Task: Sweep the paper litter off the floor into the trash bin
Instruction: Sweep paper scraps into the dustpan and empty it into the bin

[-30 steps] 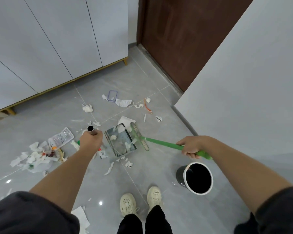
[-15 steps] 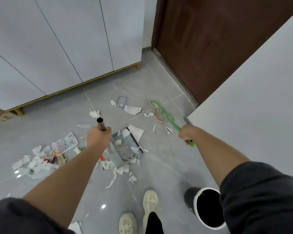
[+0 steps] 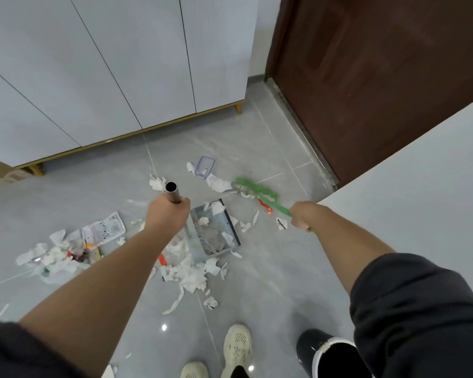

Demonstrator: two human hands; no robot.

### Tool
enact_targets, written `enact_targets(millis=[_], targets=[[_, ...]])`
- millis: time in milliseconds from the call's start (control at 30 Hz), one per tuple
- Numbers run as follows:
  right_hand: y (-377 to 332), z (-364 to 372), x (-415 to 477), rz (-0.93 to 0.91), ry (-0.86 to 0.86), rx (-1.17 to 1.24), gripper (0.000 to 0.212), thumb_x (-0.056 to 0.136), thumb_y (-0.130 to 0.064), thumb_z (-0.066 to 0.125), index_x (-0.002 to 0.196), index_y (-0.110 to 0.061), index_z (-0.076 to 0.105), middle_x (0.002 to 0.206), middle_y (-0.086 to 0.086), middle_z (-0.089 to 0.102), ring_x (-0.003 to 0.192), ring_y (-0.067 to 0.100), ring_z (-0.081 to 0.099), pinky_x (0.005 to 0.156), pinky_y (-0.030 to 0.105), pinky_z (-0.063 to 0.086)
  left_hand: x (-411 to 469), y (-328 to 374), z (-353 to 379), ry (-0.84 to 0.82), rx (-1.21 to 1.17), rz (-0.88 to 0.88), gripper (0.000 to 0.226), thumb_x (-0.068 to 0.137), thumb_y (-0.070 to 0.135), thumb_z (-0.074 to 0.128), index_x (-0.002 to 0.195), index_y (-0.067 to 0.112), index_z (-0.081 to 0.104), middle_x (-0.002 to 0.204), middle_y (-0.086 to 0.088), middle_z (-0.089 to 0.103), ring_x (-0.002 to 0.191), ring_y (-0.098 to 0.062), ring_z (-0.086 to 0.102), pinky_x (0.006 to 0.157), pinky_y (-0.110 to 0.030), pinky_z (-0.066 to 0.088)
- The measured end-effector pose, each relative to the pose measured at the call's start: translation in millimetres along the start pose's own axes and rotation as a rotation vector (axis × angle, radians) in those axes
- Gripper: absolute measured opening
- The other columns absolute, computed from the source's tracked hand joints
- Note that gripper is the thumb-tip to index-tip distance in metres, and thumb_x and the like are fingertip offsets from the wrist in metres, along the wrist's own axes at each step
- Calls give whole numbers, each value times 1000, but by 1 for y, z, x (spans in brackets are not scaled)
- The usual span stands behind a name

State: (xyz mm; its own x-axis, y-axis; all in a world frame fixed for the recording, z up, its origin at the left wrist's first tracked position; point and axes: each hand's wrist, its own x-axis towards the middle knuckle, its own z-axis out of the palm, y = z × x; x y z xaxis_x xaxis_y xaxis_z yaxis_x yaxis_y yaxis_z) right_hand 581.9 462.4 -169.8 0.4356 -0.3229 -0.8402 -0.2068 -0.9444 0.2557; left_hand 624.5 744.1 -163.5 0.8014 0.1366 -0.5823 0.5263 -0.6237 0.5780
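Observation:
My left hand (image 3: 166, 214) grips the metal tube handle (image 3: 172, 192) of a grey dustpan (image 3: 215, 230) that rests on the floor with a few paper scraps inside. My right hand (image 3: 303, 216) holds the green broom (image 3: 257, 190) by its handle; the broom head lies on the floor beyond the dustpan, beside a white paper (image 3: 219, 184). Torn paper litter (image 3: 191, 274) is scattered just in front of the dustpan. A larger pile of litter (image 3: 66, 246) lies to the left. The black trash bin (image 3: 331, 356) stands at the bottom right, partly hidden by my right sleeve.
White cabinets (image 3: 120, 64) on gold legs run along the back, a dark brown door (image 3: 380, 77) stands at the far right, and a white wall (image 3: 421, 200) closes in on the right. A clear phone case (image 3: 204, 166) lies near the broom. My shoes (image 3: 236, 347) are at the bottom.
The broom left the dustpan and swung out to the far right, its head now resting on the floor near the white paper. The view tilted up; the bin slid toward the bottom edge.

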Motion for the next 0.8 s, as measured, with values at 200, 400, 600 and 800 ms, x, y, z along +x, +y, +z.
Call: enact_targets(millis=[200,400,600,800], targets=[[2,28,-45,-53,-18,-88,43,90,-2,45,133,-2,48,118,15,60,78,22,50,46,25,34,-23,-12,-8,-3,76,14,25,88,21,46,78,2,59,72,-18,63,63,-30,57,63,-39,51],[24,42,-77,-25,-58,-93,44,89,0,41,131,-6,53,69,4,41,51,16,40,42,24,32,-38,-32,-15,-1,157,21,29,91,21,46,67,6,51,66,-14,57,63,-31,55,58,-32,41],[44,71,-85,45,-53,-46,44,90,2,41,132,-6,52,76,3,46,55,13,44,40,21,33,-42,-36,-19,24,184,69,30,92,20,47,65,9,51,71,-17,61,70,-36,61,65,-36,47],[39,85,-68,124,-81,46,30,93,-1,42,119,2,57,100,11,64,73,21,52,62,27,45,-37,-35,-12,-14,217,124,33,91,17,46,59,9,47,59,-11,52,62,-32,53,56,-31,39]])
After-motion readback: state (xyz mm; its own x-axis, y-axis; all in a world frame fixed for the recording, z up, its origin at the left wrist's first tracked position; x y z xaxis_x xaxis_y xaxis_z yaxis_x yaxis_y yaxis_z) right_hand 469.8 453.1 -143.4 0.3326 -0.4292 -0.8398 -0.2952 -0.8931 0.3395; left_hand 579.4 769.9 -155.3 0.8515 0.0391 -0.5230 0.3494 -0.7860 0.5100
